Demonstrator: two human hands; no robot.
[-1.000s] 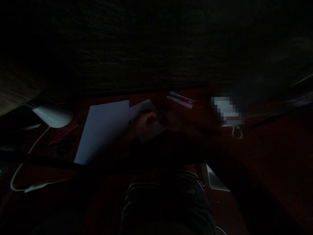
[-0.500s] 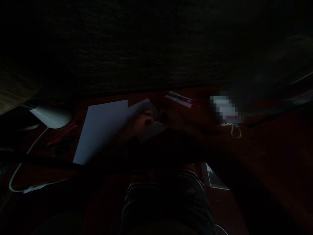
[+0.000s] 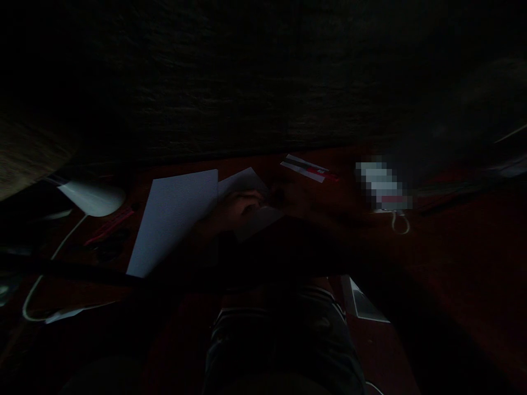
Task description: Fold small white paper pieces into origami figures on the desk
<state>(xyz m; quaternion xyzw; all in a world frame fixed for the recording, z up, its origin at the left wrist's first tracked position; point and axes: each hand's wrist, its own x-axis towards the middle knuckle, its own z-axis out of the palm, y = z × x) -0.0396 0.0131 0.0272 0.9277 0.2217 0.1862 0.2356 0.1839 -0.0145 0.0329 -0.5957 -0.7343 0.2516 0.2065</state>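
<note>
In this very dim view, my left hand (image 3: 241, 207) lies over a small sheet of paper (image 3: 263, 222) with its fingers curled and closed. Whatever is between those fingertips is too dark to make out. Close by on the right, at the sheet's edge, is my right hand (image 3: 290, 200); its fingers are lost in shadow. A larger white sheet (image 3: 177, 211) lies left of the small one, partly under my left forearm. Beyond my right hand, a red-and-dark flat object (image 3: 315, 169) rests on a narrow strip of paper (image 3: 293, 160).
At the left stands a white lamp-like head (image 3: 94, 198) with a pale cord (image 3: 61, 247). Beside it lie a pink-red stick-like item (image 3: 109, 226) and a dark object (image 3: 110, 249). A blurred-out pale item (image 3: 381, 184) with a cord loop sits at the right, on the reddish table.
My left fingers have shifted slightly and curl lower over the small sheet. The whole view has moved a little, so things appear slightly further right. The sheets stay in place.
</note>
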